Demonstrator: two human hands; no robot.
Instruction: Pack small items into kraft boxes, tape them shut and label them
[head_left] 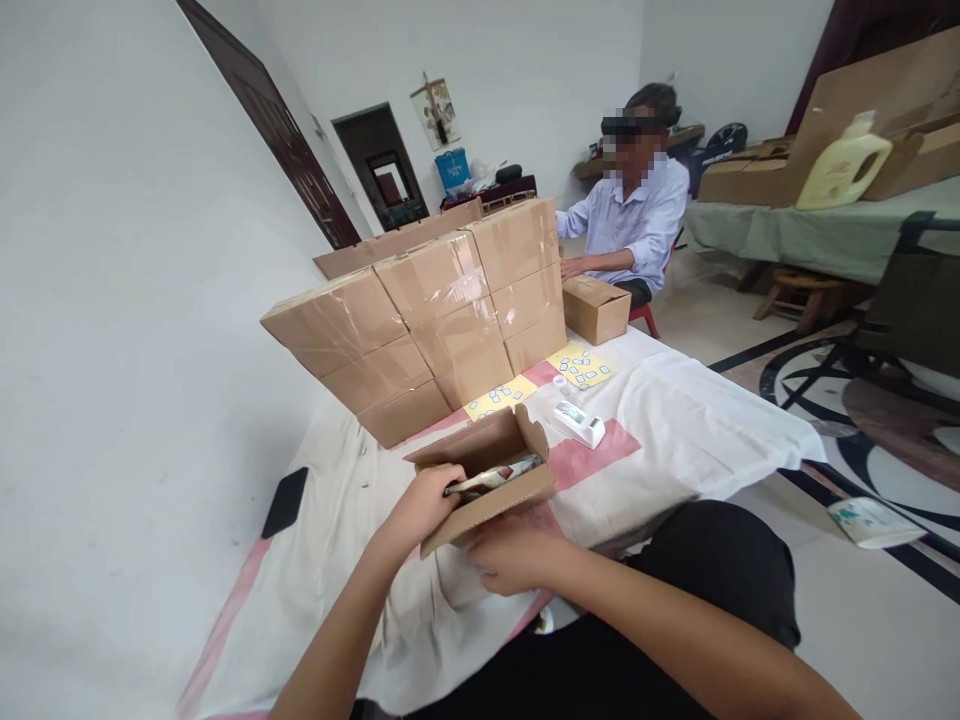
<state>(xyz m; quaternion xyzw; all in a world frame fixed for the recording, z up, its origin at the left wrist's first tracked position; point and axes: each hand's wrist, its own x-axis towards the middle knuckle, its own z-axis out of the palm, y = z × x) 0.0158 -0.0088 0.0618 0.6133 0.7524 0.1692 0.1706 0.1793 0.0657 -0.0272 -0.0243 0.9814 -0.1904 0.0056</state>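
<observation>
An open cardboard box (491, 508) stands tilted on the cloth-covered table in front of me. Inside it lies a flat, pale packet with reddish-brown patches (495, 477). My left hand (429, 503) reaches over the box's left end, its fingers closed at the packet's left edge; the fingertips are partly hidden. Against the near, lower side of the box is my right hand (517, 553), fingers curled and somewhat blurred, seemingly holding the box from below.
Stacked, taped cartons (450, 320) form a wall behind the box. Yellow sticker sheets (501, 398), a white dispenser-like object (579, 424) and a black phone-like slab (285, 502) lie on the table (675, 440). Across it a person (634, 210) sits beside another carton (596, 308).
</observation>
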